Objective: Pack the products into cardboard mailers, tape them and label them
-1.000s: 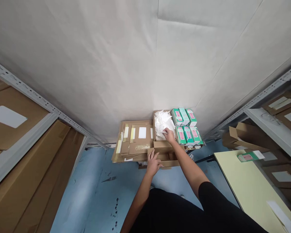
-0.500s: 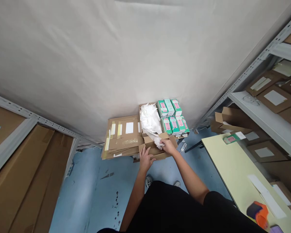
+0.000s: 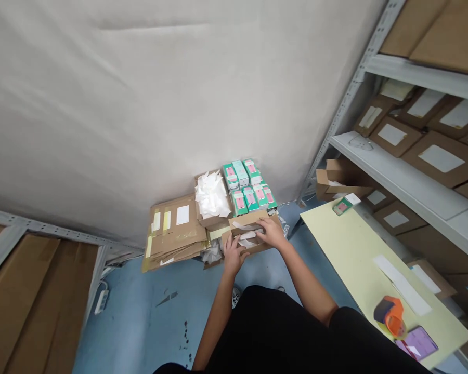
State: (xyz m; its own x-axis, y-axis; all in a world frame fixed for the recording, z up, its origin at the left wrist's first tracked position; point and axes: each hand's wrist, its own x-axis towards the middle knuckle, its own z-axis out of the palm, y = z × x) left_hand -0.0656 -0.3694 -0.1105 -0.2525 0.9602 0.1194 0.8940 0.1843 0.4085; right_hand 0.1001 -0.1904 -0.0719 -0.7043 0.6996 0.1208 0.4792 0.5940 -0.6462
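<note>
One open carton point(image 3: 260, 248), white paper point(image 3: 247, 235) inside, between my left fingers point(image 3: 229, 243) and right fingers point(image 3: 264, 224), half-curled, grip unclear; step: seemingly padding; next wants paper tucked flat.

A green box point(image 3: 341, 206), a white strip point(image 3: 401, 283), an orange tape dispenser point(image 3: 393, 315) and a purple phone point(image 3: 420, 341) were carried by the yellow desk point(image 3: 335, 244). On the white shelf point(image 3: 421, 179) beyond it, labelled cartons point(image 3: 415, 139) were lined up. Near the wall, flat cartons point(image 3: 175, 234), a paper-filled box point(image 3: 212, 196) and green boxes point(image 3: 249, 192) were grouped, the surface beneath being hidden; what the open box point(image 3: 247, 217) was borne by could not be told. The blue floor point(image 3: 140, 311) was marked with dark spots point(image 3: 186, 332).
</note>
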